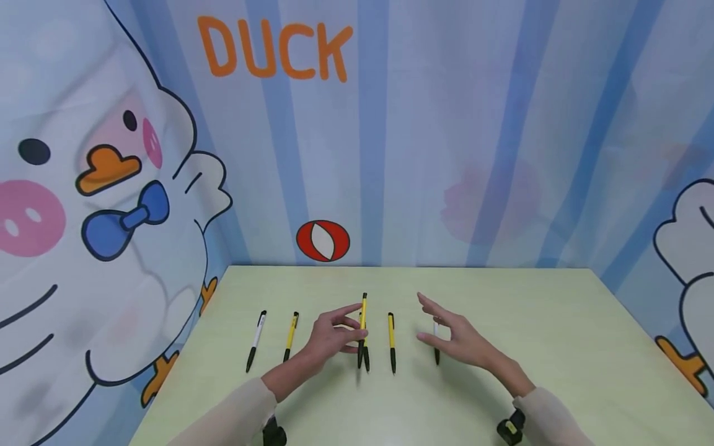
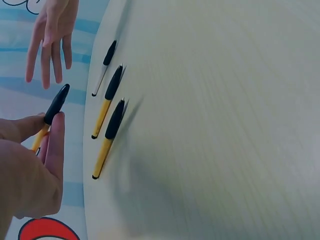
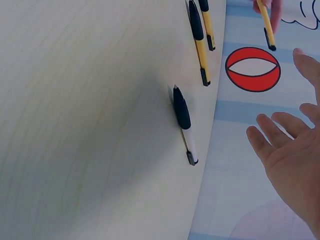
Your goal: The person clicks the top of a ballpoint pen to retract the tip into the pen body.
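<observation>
My left hand (image 1: 330, 337) pinches a yellow pen (image 1: 363, 319) with a black grip between thumb and fingers, holding it above the table. Another yellow pen (image 1: 366, 358) lies just beneath it, mostly covered in the head view. To the right rests a further yellow pen (image 1: 392, 337). My right hand (image 1: 464, 342) hovers with fingers spread and nothing in them, over a white pen (image 3: 185, 120) with a black grip that it partly hides in the head view. Left of my left hand lie a yellow pen (image 1: 291, 334) and a white pen (image 1: 257, 337).
The pale table (image 1: 558, 347) carries the pens in a loose row, tips toward me. A printed curtain (image 1: 435, 124) with duck pictures rises along its back edge and sides.
</observation>
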`<move>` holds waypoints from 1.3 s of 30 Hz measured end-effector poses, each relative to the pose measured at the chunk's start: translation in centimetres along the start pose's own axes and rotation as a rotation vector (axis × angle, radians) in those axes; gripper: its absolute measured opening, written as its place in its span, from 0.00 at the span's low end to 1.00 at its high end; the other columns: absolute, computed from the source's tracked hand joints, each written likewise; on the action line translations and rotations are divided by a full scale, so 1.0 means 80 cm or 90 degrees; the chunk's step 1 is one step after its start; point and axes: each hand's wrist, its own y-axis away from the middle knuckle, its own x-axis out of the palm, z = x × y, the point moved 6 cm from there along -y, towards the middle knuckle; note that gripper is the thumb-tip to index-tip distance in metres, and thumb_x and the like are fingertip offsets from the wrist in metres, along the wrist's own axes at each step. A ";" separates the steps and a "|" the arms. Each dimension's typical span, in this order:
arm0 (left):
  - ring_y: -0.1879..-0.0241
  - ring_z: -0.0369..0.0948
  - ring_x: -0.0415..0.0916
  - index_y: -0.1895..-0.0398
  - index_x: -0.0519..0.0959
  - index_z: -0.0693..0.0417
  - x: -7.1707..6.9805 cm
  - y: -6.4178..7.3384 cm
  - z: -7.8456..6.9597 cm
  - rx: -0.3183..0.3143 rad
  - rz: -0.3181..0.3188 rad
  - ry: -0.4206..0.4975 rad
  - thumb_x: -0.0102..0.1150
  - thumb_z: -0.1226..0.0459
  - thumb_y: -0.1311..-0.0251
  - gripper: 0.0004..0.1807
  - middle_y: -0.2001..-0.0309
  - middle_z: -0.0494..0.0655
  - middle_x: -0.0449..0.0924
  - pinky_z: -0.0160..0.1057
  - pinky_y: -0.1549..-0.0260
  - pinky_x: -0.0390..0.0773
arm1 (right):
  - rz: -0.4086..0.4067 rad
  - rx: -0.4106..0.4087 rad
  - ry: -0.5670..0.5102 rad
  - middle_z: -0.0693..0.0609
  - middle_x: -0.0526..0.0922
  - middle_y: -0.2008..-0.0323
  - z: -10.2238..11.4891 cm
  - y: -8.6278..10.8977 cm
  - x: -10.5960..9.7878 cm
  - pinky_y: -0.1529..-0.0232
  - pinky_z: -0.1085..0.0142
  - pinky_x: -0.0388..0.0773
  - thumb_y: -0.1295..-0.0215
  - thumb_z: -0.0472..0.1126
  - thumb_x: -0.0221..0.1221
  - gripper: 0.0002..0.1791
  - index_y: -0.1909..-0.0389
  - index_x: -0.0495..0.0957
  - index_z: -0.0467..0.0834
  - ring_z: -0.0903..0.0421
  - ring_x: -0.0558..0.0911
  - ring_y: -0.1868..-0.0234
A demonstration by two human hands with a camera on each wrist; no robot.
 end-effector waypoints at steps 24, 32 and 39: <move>0.81 0.36 0.80 0.37 0.79 0.64 -0.060 -0.015 0.035 -0.017 -0.089 -0.286 0.74 0.74 0.49 0.32 0.69 0.51 0.85 0.37 0.79 0.86 | -0.022 0.032 0.018 0.35 0.67 0.26 -0.034 0.032 -0.030 0.34 0.41 0.75 0.26 0.44 0.60 0.37 0.21 0.58 0.41 0.35 0.72 0.29; 0.85 0.35 0.78 0.41 0.81 0.64 -0.058 -0.014 0.032 0.009 -0.107 -0.429 0.77 0.71 0.51 0.30 0.75 0.46 0.83 0.33 0.82 0.80 | -0.021 0.036 0.014 0.35 0.67 0.26 -0.032 0.037 -0.031 0.35 0.42 0.76 0.26 0.43 0.60 0.36 0.22 0.59 0.38 0.35 0.72 0.30; 0.86 0.35 0.75 0.45 0.83 0.58 -0.056 -0.015 0.023 0.027 -0.120 -0.511 0.77 0.68 0.51 0.26 0.77 0.42 0.79 0.31 0.86 0.70 | -0.025 0.030 0.013 0.36 0.68 0.26 -0.031 0.042 -0.037 0.35 0.44 0.76 0.27 0.42 0.61 0.36 0.23 0.61 0.37 0.36 0.74 0.31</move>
